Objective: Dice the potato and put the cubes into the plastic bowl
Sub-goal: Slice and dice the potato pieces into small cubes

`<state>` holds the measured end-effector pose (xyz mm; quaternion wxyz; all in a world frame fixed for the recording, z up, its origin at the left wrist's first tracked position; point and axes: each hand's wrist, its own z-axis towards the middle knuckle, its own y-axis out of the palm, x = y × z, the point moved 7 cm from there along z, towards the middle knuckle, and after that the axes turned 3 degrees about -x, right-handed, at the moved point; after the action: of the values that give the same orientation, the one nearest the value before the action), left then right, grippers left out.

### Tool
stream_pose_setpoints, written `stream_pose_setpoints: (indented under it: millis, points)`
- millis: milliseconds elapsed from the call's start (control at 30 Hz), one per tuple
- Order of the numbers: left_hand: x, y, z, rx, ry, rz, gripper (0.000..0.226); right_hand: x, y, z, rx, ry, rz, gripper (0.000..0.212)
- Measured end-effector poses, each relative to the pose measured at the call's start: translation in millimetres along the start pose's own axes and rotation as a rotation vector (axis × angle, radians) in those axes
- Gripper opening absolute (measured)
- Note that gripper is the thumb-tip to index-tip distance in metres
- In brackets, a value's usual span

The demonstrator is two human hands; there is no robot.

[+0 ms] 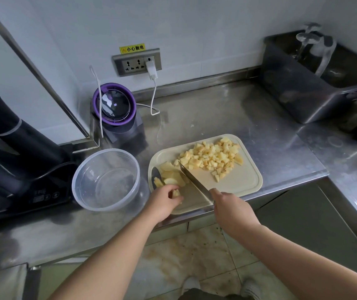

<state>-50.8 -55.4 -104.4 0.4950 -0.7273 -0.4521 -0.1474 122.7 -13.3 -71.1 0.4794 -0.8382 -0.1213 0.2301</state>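
Plastic bowl [80, 187], no cubes in it yet. Left hand [164, 200], fingers curled, pinches a potato piece [175, 193] on the cutting board [242, 182]. Right hand [229, 208] grips the knife [194, 180]; cubes [212, 156] lie heaped beyond. Hazard: the fingertips sit just beside the blade, so a slip could cut them.

A kitchen is shown. It is marked by a stainless-steel tabletop [249, 118], a deep steel sink [298, 94] with a tap [312, 41], a cutting board [240, 180] and a purple-lidded blender [114, 105].
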Motion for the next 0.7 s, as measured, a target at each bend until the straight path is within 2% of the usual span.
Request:
stream_pose_setpoints:
  millis: [300, 467, 600, 700]
  points:
    - [1.7, 1.2, 2.8, -0.022, -0.005, -0.041, 0.035, 4.3, -13.7, -6.5, 0.010, 0.002, 0.031, 0.019]
    - [22.1, 19.6, 10.1, 0.074, -0.028, -0.150, 0.029, 28.4, -25.7, -23.6, 0.019, 0.010, 0.046, 0.009]
    - [41.3, 26.8, 15.9, 0.160, -0.008, -0.070, 0.036, 47.1, -29.4, -28.7, 0.021, 0.052, 0.073, 0.013]
    - [48.6, 28.1, 17.5, 0.170, 0.031, 0.115, 0.038, 55.6, -30.2, -29.4, 0.012, 0.073, 0.072, 0.015]
